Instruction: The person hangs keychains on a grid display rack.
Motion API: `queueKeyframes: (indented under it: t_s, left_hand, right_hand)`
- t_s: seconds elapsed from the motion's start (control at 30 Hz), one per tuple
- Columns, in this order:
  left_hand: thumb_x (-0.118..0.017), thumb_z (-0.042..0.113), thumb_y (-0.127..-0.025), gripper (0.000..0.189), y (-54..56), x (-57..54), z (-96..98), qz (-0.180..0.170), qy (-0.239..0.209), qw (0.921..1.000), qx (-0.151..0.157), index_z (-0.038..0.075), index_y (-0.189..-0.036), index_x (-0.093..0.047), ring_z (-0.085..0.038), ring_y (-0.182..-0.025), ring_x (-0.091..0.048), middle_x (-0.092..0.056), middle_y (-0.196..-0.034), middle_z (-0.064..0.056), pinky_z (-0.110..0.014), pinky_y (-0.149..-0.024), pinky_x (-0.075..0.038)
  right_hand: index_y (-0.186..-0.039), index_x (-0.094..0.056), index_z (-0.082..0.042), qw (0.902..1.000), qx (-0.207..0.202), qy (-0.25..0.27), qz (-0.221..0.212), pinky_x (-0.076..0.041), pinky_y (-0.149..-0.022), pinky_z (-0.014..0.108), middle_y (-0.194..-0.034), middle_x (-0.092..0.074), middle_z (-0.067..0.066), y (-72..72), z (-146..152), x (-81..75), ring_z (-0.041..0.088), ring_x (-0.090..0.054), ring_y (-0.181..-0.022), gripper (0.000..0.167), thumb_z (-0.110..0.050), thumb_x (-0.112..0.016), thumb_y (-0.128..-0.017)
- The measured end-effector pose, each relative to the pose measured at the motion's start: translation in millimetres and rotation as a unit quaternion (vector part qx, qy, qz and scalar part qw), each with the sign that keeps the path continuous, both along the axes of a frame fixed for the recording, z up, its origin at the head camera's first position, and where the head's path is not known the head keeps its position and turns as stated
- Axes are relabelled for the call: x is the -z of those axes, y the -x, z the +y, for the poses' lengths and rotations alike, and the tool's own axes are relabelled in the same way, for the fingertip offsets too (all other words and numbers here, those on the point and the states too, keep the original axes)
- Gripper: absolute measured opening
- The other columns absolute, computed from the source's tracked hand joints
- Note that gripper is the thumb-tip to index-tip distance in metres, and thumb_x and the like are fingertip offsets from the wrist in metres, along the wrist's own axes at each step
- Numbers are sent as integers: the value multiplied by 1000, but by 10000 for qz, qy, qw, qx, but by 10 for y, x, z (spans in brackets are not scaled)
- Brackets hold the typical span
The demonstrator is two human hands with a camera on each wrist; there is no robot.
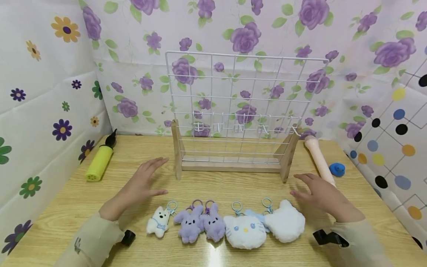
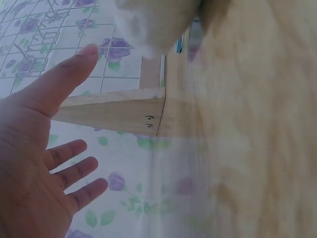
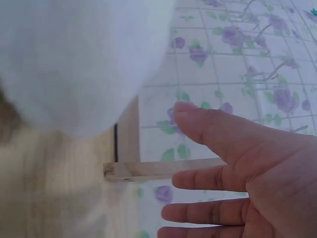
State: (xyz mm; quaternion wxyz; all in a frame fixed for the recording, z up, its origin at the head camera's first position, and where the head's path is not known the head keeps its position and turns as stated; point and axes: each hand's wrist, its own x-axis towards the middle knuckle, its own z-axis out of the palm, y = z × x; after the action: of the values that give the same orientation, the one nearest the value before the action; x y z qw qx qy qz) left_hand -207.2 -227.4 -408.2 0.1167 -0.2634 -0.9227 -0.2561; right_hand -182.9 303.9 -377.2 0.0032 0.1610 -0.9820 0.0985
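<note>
My left hand hovers at the left of the table with fingers spread, holding nothing. Across from it, my right hand is likewise spread and holds nothing. Between the wrists lies a row of plush keychains: a small white dog nearest my left hand, two purple rabbits side by side, a white cat face with blue eyes, and a white plush turned face down nearest my right hand. Each has a ring at its top. Beyond the hands stands a white wire grid rack on a wooden base.
Several white hooks hang in a row on the grid. At the far left lies a yellow hand pump with a black nozzle. A pale pink tube and a small blue toy lie at the right. Patterned cloth encloses the table.
</note>
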Motion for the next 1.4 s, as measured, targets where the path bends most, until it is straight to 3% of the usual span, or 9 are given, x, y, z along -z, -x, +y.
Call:
queueKeyframes:
  t_s: [0.2, 0.43, 0.67, 0.87, 1.1, 1.4]
  left_hand:
    - [-82, 12, -74, 88, 96, 2, 32, -291, -847, 9959, 119, 9, -148, -34, -39, -118, -49, -43, -142, -21, -50, -87, -51]
    - [-76, 4, -80, 82, 202, 17, 64, -832, -1587, 9838, 43, 11, -150, -31, -38, -115, -51, -45, -139, -21, -38, -85, -50]
    - [-71, 2, -85, 77, 289, 45, 74, -1216, -1962, 9730, -33, 13, -150, -32, -38, -114, -49, -46, -136, -22, -46, -88, -49]
    - [-69, 3, -86, 73, 358, 70, 144, -1502, -2174, 9645, 37, 11, -149, -33, -36, -112, -51, -48, -133, -21, -41, -87, -51]
    - [-70, 2, -85, 72, 392, 120, 225, -1518, -2314, 9609, 17, 8, -147, -33, -37, -108, -54, -51, -125, -23, -42, -88, -51]
    - [-68, -5, -84, 68, 451, 184, 319, -1632, -2697, 9490, -87, 1, -142, -34, -35, -105, -55, -51, -119, -23, -23, -82, -51]
  right_hand:
    - [-122, -62, -3, 9987, -332, 71, 368, -54, -82, 50, -119, -63, 22, -43, -40, -94, 35, -65, -99, 49, -40, -66, -89]
    - [-114, -66, -5, 9960, -595, 208, 641, -54, -83, 48, -110, -67, 12, -76, -145, -174, 31, -65, -99, 37, -30, -70, -87]
    - [-108, -68, -9, 9908, -939, 252, 939, -55, -77, 40, -102, -68, 4, -60, -283, -187, 21, -64, -91, 28, -22, -74, -84]
    - [-107, -67, -11, 9899, -1056, 419, 848, -54, -75, 34, -101, -68, 1, -50, -348, -104, 18, -63, -88, 26, -20, -74, -83]
    - [-108, -67, -9, 9881, -1223, 661, 652, -54, -73, 32, -100, -68, 4, -17, -419, -16, 18, -62, -86, 26, -17, -74, -84]
    - [-108, -66, -6, 9867, -1266, 1008, 137, -52, -72, 29, -100, -67, 5, 39, -468, 137, 17, -60, -86, 24, -12, -71, -85]
